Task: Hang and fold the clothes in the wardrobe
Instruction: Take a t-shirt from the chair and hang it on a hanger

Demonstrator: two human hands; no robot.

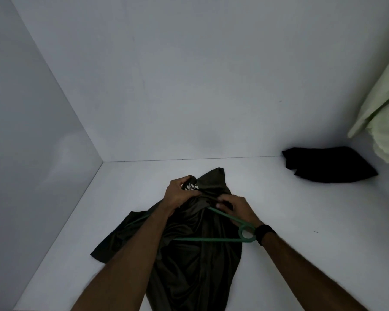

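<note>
The left hand (180, 194) is gripping the bunched top of a dark shirt (195, 254) lying on the white wardrobe floor (301, 221), while the right hand (235, 207) is pinching the fabric against a green hanger (213, 239). A black folded cloth (328, 164) is sitting near the back right corner, beside a hanging pale green garment (384, 117).

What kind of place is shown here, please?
Probably the inside of a wardrobe: plain white walls meeting at a corner, a folded black garment on the floor panel, a pale green garment hanging at right, and a green hanger.
</note>
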